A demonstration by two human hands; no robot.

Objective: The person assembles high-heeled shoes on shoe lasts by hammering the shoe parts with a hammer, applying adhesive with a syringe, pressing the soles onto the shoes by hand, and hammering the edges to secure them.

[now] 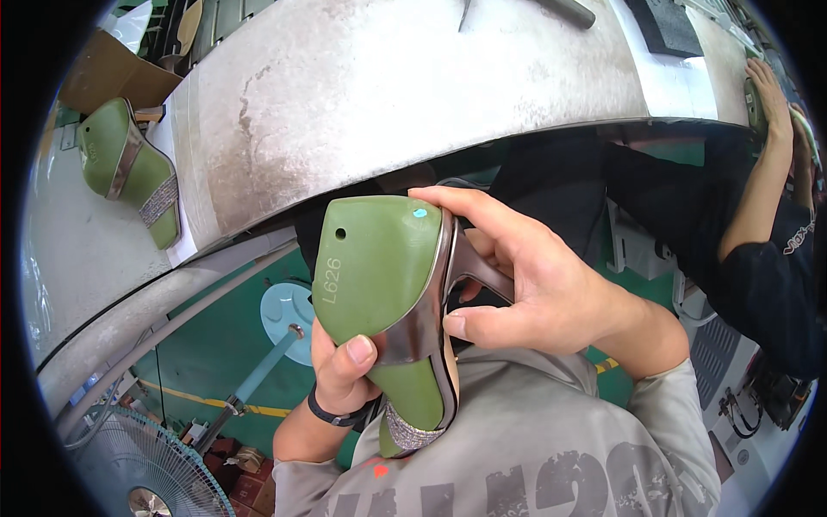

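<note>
Below the curved edge of the metal table, at picture centre, I hold a green shoe last wearing a high-heeled sandal. My left hand comes up from 6 o'clock; its fingers wrap behind the last, thumb pressed on the green surface beside the metallic strap. My right hand enters from 4 o'clock; its fingers are curled, index laid along the top rim of the last, thumb pinching the sole edge, the slim heel passing under the palm. Sandal's glittery toe band points to 6 o'clock, against my grey shirt.

At 9 o'clock, on the table, lies a second green last with matching sandal, well apart. At 3 o'clock, another person's arm reaches up to the table edge. At 7 o'clock, on the floor, stands a fan.
</note>
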